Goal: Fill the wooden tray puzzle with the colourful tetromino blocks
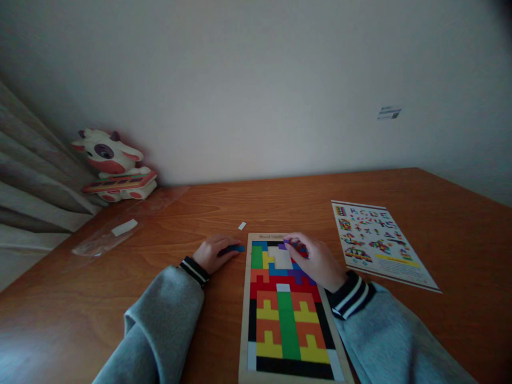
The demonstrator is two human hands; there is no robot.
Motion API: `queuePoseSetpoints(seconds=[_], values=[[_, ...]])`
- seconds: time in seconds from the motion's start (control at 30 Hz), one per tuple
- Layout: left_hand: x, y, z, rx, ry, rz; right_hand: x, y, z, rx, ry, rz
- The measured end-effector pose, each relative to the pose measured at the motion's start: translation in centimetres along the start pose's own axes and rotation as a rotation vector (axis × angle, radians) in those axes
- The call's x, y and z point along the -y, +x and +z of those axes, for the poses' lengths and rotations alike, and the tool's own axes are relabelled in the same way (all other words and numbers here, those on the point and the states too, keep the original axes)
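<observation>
A wooden puzzle board (245, 320) lies on the table, mostly filled with coloured block pieces. Near its top a pale gap (283, 259) shows the bare base. My right hand (314, 258) is over the board's upper right, thumb and fingers closed on a purple puzzle piece (283, 246) at the gap's upper edge; the fingers hide part of it. Left of the board, my left hand (212, 253) rests on the table with its fingers closed around a blue puzzle piece (239, 248), whose end sticks out towards the frame.
A printed pattern sheet (378, 240) lies right of the board. Beyond the board is a small white slip (242, 225). At the left are a clear plastic bag (100, 242) and a cow toy with a keyboard (116, 165), near a curtain (36, 176). A wall stands behind the table.
</observation>
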State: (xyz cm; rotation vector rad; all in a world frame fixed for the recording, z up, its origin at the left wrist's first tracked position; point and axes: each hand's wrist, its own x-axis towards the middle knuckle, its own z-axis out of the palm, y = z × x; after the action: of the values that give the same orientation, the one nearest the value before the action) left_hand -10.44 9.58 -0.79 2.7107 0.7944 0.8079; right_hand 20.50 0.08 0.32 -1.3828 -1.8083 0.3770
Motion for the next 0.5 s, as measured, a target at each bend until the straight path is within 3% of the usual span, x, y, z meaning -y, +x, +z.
queuePoseSetpoints(seconds=[0.17,0.33,0.5], values=[[0.1,-0.1,-0.1,-0.027,-0.011,-0.032,0.1,0.1,-0.1,-0.021,-0.010,-0.002],[0.0,0.2,-0.3,-0.146,-0.068,-0.133,0.3,0.2,-0.2,-0.043,-0.009,0.018],[-2.8,2.1,0.7,-0.258,-0.183,-0.125,0.1,0.4,-0.1,-0.098,0.002,0.034]])
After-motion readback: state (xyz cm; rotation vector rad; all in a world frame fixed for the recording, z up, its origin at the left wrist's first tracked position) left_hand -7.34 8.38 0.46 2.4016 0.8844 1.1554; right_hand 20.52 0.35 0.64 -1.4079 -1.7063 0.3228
